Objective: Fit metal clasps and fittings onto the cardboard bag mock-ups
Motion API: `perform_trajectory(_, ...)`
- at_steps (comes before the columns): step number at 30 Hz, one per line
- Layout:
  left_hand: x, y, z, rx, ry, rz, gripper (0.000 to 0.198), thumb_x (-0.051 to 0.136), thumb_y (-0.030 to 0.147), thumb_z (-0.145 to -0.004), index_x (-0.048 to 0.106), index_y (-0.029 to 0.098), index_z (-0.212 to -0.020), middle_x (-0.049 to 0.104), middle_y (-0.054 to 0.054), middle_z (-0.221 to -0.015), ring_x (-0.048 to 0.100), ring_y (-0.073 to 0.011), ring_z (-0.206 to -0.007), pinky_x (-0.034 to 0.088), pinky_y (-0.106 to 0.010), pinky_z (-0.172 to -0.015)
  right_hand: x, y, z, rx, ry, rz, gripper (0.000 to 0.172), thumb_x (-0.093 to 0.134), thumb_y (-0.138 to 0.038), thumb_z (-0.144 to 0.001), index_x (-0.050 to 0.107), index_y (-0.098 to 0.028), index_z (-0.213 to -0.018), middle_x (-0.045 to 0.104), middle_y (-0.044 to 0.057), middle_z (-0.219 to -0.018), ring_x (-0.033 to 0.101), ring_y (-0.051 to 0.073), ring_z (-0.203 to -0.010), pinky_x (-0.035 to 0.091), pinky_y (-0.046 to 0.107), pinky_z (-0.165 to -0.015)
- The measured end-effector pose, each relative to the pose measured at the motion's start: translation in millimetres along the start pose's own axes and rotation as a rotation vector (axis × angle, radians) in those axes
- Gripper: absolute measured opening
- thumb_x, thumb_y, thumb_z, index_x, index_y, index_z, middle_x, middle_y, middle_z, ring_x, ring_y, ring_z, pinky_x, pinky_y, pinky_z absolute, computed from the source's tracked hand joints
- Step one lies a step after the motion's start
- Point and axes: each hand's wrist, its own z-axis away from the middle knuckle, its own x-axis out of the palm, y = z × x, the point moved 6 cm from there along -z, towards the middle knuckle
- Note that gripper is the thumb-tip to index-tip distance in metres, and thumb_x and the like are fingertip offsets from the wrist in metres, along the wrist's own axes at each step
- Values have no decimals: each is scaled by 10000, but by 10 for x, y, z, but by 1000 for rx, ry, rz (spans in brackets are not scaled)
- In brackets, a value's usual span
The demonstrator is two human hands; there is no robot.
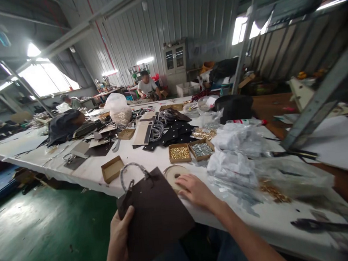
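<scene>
My left hand [121,227] pinches the left edge of a stiff dark brown panel [156,216], thumb on the near face. A grey braided handle [132,166] loops up from the panel's top edge. The panel is tilted and held over my lap at the table's front edge. My right hand [195,191] lies with stretched fingers on a flat beige roll of tape [171,175], close to its centre hole. Part of the roll is hidden behind the panel and the fingers.
Small boxes hold gold eyelets [179,152] and silver eyelets [201,149]. An open cardboard box [112,169] stands left. Black punched pieces [178,133] and pale panels [143,133] lie behind. Plastic bags [231,166] crowd the right, beside a metal post [318,95]. A co-worker [149,86] sits across the table.
</scene>
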Motion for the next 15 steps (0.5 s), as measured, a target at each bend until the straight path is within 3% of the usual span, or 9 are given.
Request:
perform_trajectory(2, 264, -121, 50, 29, -117, -48, 689, 1054, 475, -755, 806, 113, -1286, 875, -153, -1124, 860, -334, -955, 719, -422, -863, -231, 13, 109, 93, 123, -231, 369, 610, -465, -1120, 829, -255, -1330, 713, 123, -1569, 603, 326, -1518, 441, 517, -1315)
perform_trajectory(4, 485, -260, 97, 32, -204, -92, 690, 1035, 517, -777, 818, 97, -1280, 874, -163, -1120, 849, -333, -952, 704, -409, -845, -383, 31, 249, 294, 178, -548, 580, 473, -653, -1154, 798, -249, -1412, 721, 145, -1563, 659, 341, -1476, 544, 526, -1228)
perform_trajectory(6, 640, -375, 120, 20, -255, -138, 679, 1006, 554, -807, 829, 98, -1277, 874, -162, -1105, 840, -335, -938, 688, -402, -825, -370, -43, 396, 495, 39, -841, 731, 485, -788, -1103, 706, -260, -1557, 768, 164, -1486, 763, 368, -1323, 664, 522, -1033)
perform_trajectory(8, 746, -413, 118, 61, -277, -198, 645, 967, 585, -844, 839, 112, -1265, 872, -156, -1129, 832, -344, -979, 674, -405, -855, -342, -180, 507, 579, -85, -966, 837, 731, -752, -997, 583, -281, -1673, 812, 156, -1397, 816, 376, -1194, 698, 501, -921)
perform_trajectory(11, 846, -298, 107, 267, -218, -314, 658, 945, 538, -881, 781, 155, -1390, 851, -149, -1261, 801, -356, -1177, 630, -429, -1034, -396, -257, 544, 542, 37, -785, 1033, 963, -495, -842, 478, -321, -1737, 829, 111, -1352, 820, 354, -1162, 688, 493, -974)
perform_trajectory(13, 891, -205, 122, 372, -153, -379, 805, 929, 475, -910, 629, 208, -1607, 830, -138, -1339, 775, -336, -1267, 581, -444, -1135, -427, -269, 528, 480, 156, -553, 898, 926, -437, -856, 568, -340, -1674, 798, 92, -1425, 785, 348, -1250, 643, 508, -1089)
perform_trajectory(15, 922, -148, 145, 415, -122, -430, 873, 901, 445, -939, 524, 263, -1706, 813, -122, -1382, 763, -320, -1293, 559, -449, -1165, -414, -282, 510, 431, 214, -383, 656, 856, -418, -907, 696, -343, -1539, 766, 69, -1489, 733, 339, -1349, 568, 506, -1199)
